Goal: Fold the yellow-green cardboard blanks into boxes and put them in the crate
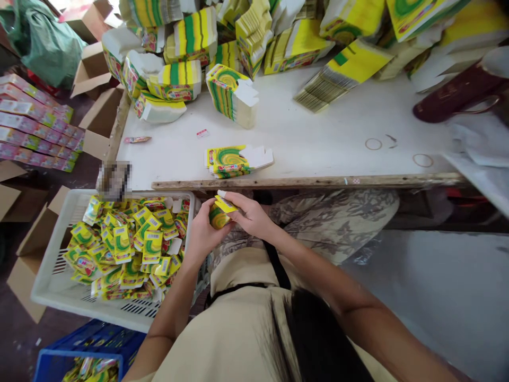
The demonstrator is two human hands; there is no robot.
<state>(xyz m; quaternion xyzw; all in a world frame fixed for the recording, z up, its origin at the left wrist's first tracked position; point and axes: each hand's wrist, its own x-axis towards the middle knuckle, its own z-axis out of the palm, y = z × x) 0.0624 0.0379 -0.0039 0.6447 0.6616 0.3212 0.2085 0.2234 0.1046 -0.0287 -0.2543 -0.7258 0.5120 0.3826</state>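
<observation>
Yellow carton (pixel 219 217), held in front of the waist just below the front edge of the bench (pixel 170 159), sits between the two bare hands. The left hand (pixel 203 229) cups it from the left, its digits curled round the side and its thumb laid across the lower end. The right hand (pixel 251 216) reaches in from the right with the palm turned down, wrist nearly straight, its fingers (pixel 237 198) and thumb closed on the carton's upper end; a white covering caps one fingertip. Both elbows are bent and the forearms slant inward to meet at the work. The carton is thin printed card with a smooth face, a green swirl on yellow and crisp folded edges. Its yellow end flap lies toward the bench and the right hand; the digits hide so much that the line of the long axis cannot be told for certain. On the pale, scuffed bench top, edged with rough wood, a flat stack of cartons (pixel 230 162) lies with white flaps pointing right. To the left, a white slatted plastic crate (pixel 87 312) holds a loose heap of small yellow boxes (pixel 122 245).
</observation>
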